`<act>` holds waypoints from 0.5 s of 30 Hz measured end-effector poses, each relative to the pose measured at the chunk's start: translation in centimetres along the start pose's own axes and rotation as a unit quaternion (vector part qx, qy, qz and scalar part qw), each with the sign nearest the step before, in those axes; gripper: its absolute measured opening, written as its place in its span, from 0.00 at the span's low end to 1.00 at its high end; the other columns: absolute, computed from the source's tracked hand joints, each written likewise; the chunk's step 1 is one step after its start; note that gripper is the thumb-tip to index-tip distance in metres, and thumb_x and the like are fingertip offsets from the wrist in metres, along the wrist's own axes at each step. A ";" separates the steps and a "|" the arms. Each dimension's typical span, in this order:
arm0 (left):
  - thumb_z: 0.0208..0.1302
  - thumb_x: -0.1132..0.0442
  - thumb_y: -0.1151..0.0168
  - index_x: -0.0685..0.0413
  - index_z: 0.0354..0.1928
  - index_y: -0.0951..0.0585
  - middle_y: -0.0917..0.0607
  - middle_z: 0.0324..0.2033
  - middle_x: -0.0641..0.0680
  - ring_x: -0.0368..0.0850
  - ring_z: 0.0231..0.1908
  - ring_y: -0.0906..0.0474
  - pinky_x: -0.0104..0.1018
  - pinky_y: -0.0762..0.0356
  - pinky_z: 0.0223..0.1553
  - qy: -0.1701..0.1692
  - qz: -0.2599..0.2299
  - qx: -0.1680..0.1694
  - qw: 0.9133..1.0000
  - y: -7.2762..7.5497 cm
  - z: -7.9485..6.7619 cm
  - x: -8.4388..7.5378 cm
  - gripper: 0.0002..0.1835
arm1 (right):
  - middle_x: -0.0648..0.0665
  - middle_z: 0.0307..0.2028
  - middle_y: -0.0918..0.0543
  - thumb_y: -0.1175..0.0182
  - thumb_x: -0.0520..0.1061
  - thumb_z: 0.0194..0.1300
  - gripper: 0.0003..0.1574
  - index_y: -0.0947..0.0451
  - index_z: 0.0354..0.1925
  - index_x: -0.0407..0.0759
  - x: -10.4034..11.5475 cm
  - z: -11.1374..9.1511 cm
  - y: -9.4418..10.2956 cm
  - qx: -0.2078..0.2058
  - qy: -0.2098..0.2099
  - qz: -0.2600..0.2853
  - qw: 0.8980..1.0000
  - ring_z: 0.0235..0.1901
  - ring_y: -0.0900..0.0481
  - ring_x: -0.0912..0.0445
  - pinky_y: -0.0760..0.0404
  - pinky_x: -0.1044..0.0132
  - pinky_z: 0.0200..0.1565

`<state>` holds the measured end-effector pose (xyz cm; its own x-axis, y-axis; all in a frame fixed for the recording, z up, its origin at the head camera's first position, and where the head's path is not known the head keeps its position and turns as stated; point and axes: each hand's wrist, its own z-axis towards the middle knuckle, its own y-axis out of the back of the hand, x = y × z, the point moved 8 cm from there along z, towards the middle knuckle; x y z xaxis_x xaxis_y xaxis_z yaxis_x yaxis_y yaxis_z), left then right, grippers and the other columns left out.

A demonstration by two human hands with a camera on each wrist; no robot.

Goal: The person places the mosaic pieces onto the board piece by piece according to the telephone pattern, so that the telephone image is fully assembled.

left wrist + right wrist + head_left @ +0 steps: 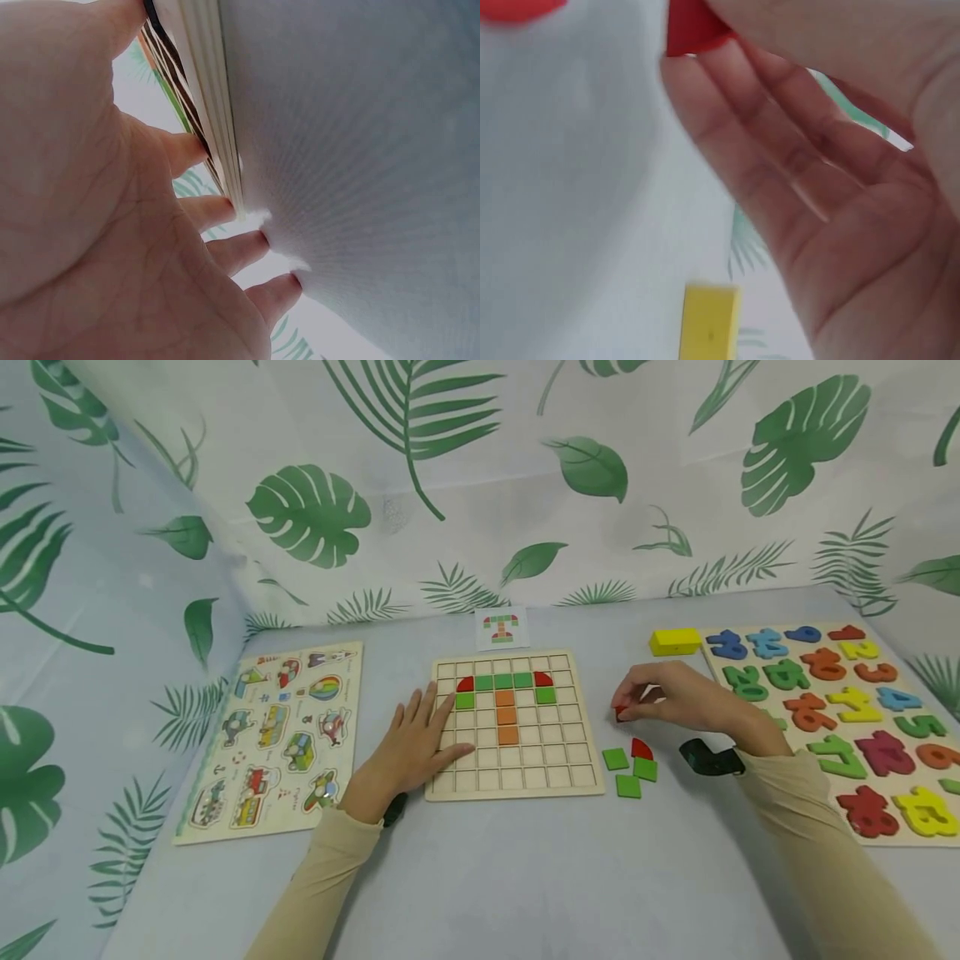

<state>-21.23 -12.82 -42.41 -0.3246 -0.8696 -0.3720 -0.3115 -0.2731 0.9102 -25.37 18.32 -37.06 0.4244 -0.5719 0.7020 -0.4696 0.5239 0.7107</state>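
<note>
My left hand point(408, 747) lies with spread fingers at the left edge of a wooden grid board point(536, 756); its thumb and a fingertip reach over the board. In the left wrist view, fingers touch the board's side. A T-like pattern fills part of the grid: green tiles point(503, 682), red quarter-round tiles point(543, 679) at the top corners and an orange stem point(507, 717). Right of the board, my right hand point(671, 697) pinches a small red tile point(694, 30) between thumb and fingers, above the table. Below it lie several loose green tiles point(627, 787) and one red quarter-round tile point(641, 748).
Behind the board lies a small pattern card point(502, 628). A yellow block point(675, 642) sits beyond my right hand. A number puzzle board point(817, 735) stands at the right, a picture puzzle board point(281, 735) at the left. Leaf-printed cloth point(480, 485) closes off the back.
</note>
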 end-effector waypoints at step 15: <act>0.79 0.39 0.46 0.59 0.84 0.53 0.61 0.82 0.69 0.70 0.80 0.65 0.67 0.64 0.77 0.000 -0.001 0.000 1.000 0.0 0.0 0.1 0.48 | 0.49 0.41 0.13 0.28 0.32 0.65 0.07 0.12 0.41 0.39 4.9 4.7 -2.7 -0.007 0.082 0.035 0.996 0.41 0.16 0.52 0.13 0.57 0.48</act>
<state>-21.24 -12.94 -42.44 -0.3245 -0.8685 -0.3746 -0.3119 -0.2756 0.9093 -25.68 11.14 -35.74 0.5126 -0.4236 0.7469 -0.4920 0.5681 0.6597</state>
